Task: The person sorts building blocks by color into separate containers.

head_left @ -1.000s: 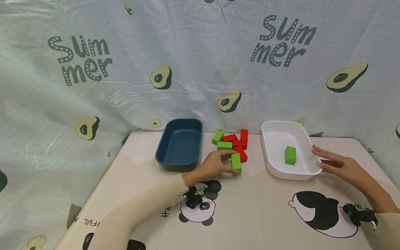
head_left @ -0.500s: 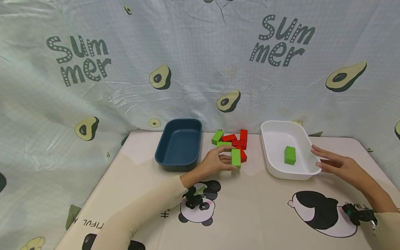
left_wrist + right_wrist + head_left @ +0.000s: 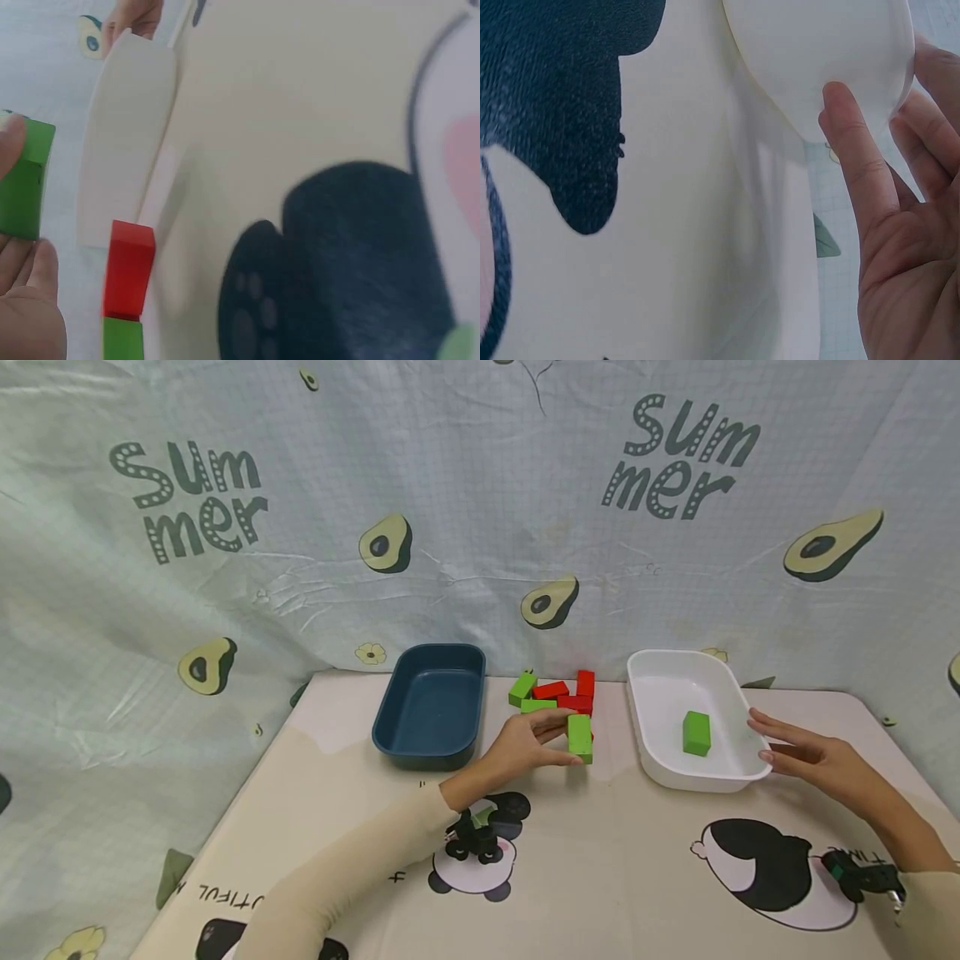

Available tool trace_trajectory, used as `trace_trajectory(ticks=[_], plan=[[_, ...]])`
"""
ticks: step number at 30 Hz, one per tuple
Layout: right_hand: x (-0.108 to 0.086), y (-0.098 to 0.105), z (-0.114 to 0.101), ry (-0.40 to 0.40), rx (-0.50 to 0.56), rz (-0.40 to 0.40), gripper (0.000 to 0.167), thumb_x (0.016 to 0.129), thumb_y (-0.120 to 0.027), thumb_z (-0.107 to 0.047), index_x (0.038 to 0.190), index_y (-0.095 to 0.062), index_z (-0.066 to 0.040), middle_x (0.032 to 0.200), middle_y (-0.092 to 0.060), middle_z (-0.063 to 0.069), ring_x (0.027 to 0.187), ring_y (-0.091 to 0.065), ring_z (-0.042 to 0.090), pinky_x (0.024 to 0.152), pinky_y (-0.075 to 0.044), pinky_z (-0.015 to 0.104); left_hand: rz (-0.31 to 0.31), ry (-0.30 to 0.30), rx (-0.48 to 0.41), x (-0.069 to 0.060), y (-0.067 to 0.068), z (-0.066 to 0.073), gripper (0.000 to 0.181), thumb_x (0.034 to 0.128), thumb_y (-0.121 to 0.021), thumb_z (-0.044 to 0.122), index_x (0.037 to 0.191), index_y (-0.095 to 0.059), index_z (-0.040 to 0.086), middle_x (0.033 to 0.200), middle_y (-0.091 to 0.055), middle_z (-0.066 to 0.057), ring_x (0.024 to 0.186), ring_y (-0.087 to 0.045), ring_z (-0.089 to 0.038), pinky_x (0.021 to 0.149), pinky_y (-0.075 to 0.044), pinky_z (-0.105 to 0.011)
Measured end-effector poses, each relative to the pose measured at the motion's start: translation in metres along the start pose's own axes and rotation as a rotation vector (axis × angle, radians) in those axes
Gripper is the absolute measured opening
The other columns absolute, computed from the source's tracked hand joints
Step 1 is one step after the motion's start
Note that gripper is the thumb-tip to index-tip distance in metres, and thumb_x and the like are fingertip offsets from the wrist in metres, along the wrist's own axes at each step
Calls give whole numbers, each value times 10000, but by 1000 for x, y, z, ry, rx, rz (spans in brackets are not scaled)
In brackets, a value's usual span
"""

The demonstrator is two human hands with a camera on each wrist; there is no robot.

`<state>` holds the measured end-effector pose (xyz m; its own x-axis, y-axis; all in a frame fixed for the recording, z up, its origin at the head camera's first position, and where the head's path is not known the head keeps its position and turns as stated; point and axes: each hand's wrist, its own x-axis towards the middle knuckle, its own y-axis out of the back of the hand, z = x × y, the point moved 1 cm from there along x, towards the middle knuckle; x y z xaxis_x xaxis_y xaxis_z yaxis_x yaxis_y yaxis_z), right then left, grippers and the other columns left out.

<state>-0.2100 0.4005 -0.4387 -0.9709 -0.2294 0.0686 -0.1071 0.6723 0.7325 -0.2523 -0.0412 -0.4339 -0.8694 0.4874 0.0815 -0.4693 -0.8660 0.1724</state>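
My left hand (image 3: 521,747) pinches a green block (image 3: 579,739) between thumb and fingers, raised over the front of a small pile of blocks. In the left wrist view this green block (image 3: 22,184) sits at the left edge, gripped at its two ends. My right hand (image 3: 825,768) rests its fairly straight fingers and thumb against the right side of a white tray (image 3: 652,760). A second green block (image 3: 697,733) stands inside that tray. Close up in the right wrist view, the right hand (image 3: 907,247) touches the outer wall of the tray (image 3: 817,45).
In the pile lie green blocks (image 3: 522,688) and red blocks (image 3: 575,704), partly hidden by the left hand. A dark blue tray (image 3: 386,727) stands left of it. The table (image 3: 600,877) has a panda-print cover, and a printed curtain (image 3: 450,460) hangs behind.
My left hand has lifted the green block slightly and carried it a little to the right, in front of a red block. The right hand and white tray stay put.
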Motion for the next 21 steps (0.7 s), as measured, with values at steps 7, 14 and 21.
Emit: trace_trajectory(ticks=[7,14,21], plan=[[0,0,0,9,15,2,641,1000,-674,-241,1577,-395,-223,1488,-258,-408,1077,-376,-292,794,-432,25,7,-30,-40,4,-5,10,688,775,-860,-30,1404,-584,4,1394,-628,-107,1240,-636,-201,1079,-471,-442],[0,-1,1,11,4,12,640,998,-677,-254,1574,-400,-223,1514,-264,-376,1072,-365,-294,792,-452,44,4,-42,-49,6,-10,14,698,770,-858,-41,1409,-581,7,1400,-624,-106,1251,-628,-206,1069,-476,-436],[1,-2,1,7,-9,14,638,999,-676,-269,1574,-402,-227,1550,-268,-331,1065,-353,-298,791,-451,44,8,-57,-65,6,-11,16,689,758,-859,-57,1391,-594,1,1391,-629,-118,1250,-628,-214,1082,-458,-501]])
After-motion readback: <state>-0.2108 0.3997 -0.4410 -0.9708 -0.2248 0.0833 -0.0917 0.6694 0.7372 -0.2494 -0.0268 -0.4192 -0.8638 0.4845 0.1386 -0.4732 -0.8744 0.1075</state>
